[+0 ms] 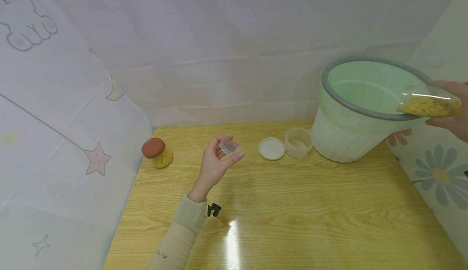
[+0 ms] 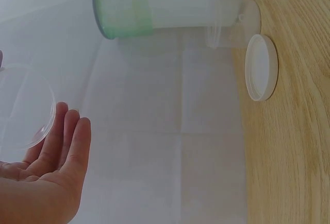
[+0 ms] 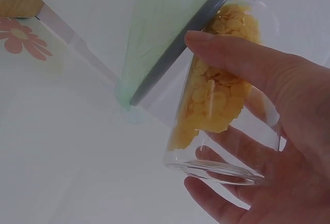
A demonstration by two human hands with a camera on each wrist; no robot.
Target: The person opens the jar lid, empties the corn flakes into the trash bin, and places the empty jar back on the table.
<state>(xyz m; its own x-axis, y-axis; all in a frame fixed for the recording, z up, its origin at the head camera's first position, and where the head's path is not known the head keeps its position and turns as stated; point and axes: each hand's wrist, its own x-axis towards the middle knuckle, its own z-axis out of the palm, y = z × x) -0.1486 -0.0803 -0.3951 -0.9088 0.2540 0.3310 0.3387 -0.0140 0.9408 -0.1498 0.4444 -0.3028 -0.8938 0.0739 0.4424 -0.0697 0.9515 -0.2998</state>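
My left hand (image 1: 212,165) pinches a clear round plastic lid (image 1: 228,147) above the table; the left wrist view shows its thin rim (image 2: 52,108) beside the fingers. At the far right, my right hand (image 1: 455,109) grips a clear glass (image 3: 221,159) partly filled with yellow flakes (image 3: 219,98), which look like cornflakes. That glass lies tilted nearly on its side, its mouth end at the grey rim (image 1: 369,113) of a white and green bin (image 1: 343,136). The flakes lie along the glass's lower side.
On the wooden table (image 1: 278,205), a white round lid (image 1: 271,148) lies beside a clear plastic tub (image 1: 298,144), close to the bin. A jar with a reddish-brown lid (image 1: 153,147) and yellow flakes inside stands at the left edge. Printed cloth walls (image 1: 219,83) enclose the table.
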